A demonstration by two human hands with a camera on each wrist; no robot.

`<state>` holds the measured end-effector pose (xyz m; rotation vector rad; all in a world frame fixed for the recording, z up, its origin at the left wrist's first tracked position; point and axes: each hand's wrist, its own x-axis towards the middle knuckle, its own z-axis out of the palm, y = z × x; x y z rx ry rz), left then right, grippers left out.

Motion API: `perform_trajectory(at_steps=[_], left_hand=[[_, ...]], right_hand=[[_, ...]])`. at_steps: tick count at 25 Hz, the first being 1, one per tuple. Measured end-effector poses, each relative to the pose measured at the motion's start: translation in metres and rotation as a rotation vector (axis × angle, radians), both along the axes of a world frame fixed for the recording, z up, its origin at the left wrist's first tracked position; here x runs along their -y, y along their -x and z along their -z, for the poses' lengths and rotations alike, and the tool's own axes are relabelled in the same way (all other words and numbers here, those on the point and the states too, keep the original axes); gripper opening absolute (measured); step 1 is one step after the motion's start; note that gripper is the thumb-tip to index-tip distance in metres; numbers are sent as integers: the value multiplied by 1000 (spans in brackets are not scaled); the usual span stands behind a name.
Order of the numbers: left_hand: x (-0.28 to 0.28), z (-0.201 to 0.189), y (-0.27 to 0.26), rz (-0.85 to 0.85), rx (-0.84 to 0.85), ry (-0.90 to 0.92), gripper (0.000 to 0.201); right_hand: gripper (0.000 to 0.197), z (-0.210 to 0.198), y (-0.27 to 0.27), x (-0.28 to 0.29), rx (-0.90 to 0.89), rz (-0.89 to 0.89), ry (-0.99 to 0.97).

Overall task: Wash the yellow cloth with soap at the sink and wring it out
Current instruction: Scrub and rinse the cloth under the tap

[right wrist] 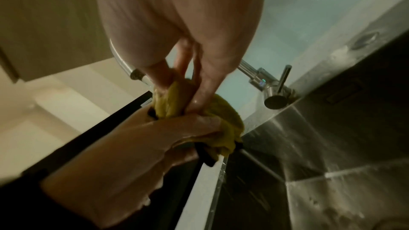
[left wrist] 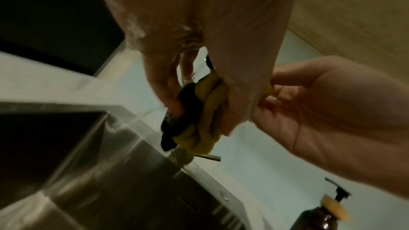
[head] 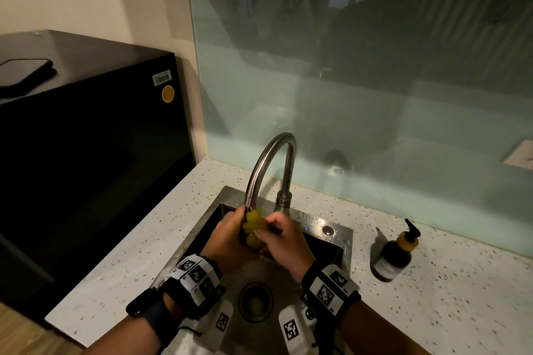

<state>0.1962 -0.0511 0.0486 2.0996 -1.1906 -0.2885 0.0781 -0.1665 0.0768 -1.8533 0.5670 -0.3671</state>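
The yellow cloth [head: 253, 226] with a black edge is bunched into a wad just under the spout of the curved steel faucet [head: 274, 164], above the steel sink [head: 328, 242]. My left hand [head: 227, 235] grips its left side and my right hand [head: 278, 235] grips its right side. In the left wrist view the cloth [left wrist: 205, 116] is twisted between my left fingers [left wrist: 239, 93], with the right hand [left wrist: 309, 104] beside it. In the right wrist view my right fingers [right wrist: 205, 92] dig into the cloth [right wrist: 225, 116] while the left hand [right wrist: 155, 137] clasps it from below.
A brown pump soap bottle [head: 393, 253] stands on the speckled counter [head: 450, 297] right of the sink. A black appliance [head: 95, 138] with a phone [head: 24, 73] on top fills the left. The drain [head: 255, 301] lies below my wrists. A glass backsplash [head: 375, 81] stands behind.
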Motion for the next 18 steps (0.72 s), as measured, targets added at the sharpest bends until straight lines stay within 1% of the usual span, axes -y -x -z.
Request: perform_trajectory(at_steps=[1, 2, 4, 6, 8, 10, 11, 12, 13, 14, 16, 17, 18], left_hand=[[0, -1, 1, -1, -25, 48, 54], [1, 0, 2, -19, -64, 66, 46], [1, -1, 3, -57, -189, 70, 39], [2, 2, 1, -94, -303, 99, 32], [3, 5, -2, -104, -325, 146, 31], [4, 4, -3, -91, -272, 151, 38], [5, 4, -4, -70, -262, 151, 44], [6, 3, -5, -55, -270, 145, 52], [7, 5, -8, -19, -269, 147, 60], [8, 2, -9, 21, -245, 105, 66], [11, -3, -7, 65, -105, -24, 79], [11, -6, -6, 91, -2, -84, 83], [11, -8, -5, 109, 13, -137, 83]], right_hand=[[21, 4, -2, 0, -40, -58, 19], [28, 6, -3, 1, -67, -100, 55], [45, 11, -2, 2, -84, -123, 87], [51, 10, 2, 3, -54, -76, 12], [53, 7, 7, 2, -59, -73, -172], [54, 13, 6, -1, -55, -164, -421], [52, 17, 4, -2, -45, -168, -542], [52, 21, 3, -3, -39, -130, -632], [51, 23, 1, -2, -27, -80, -675], [47, 24, -1, -1, -14, -35, -660], [38, 23, -1, 3, -28, 38, -518], [35, 22, -1, 5, -30, 40, -464], [31, 19, -1, 5, -14, 27, -432]])
